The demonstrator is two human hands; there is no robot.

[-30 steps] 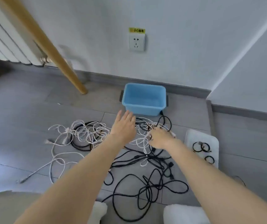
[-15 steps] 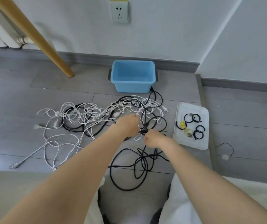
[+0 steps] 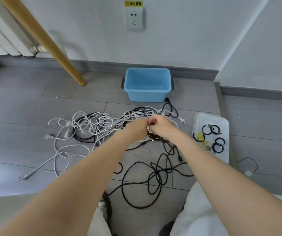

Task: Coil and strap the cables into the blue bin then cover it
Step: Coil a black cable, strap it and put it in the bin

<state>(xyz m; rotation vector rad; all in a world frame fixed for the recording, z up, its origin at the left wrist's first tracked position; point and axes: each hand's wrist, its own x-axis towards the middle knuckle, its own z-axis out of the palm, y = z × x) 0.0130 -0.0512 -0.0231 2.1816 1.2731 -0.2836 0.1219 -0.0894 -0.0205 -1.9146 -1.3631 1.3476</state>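
Note:
A tangle of white cables [image 3: 92, 125] and black cables [image 3: 155, 172] lies spread on the grey floor. The empty blue bin [image 3: 147, 96] stands beyond it by the wall. My left hand [image 3: 140, 126] and my right hand [image 3: 162, 125] meet over the middle of the tangle. Both have their fingers curled round a white cable end between them. A white tray-like lid [image 3: 205, 118] at the right carries several black straps [image 3: 218, 143] and yellow ones.
A slanted wooden leg [image 3: 51, 43] touches the floor at the back left, in front of a radiator [image 3: 2, 43]. A wall socket [image 3: 134, 18] sits above the bin. A thin black wire [image 3: 249, 163] lies right of the lid. My knees fill the bottom edge.
My two hands have drawn together over the tangle and taken hold of a white cable piece. The left hand went from spread fingers to a curled grip.

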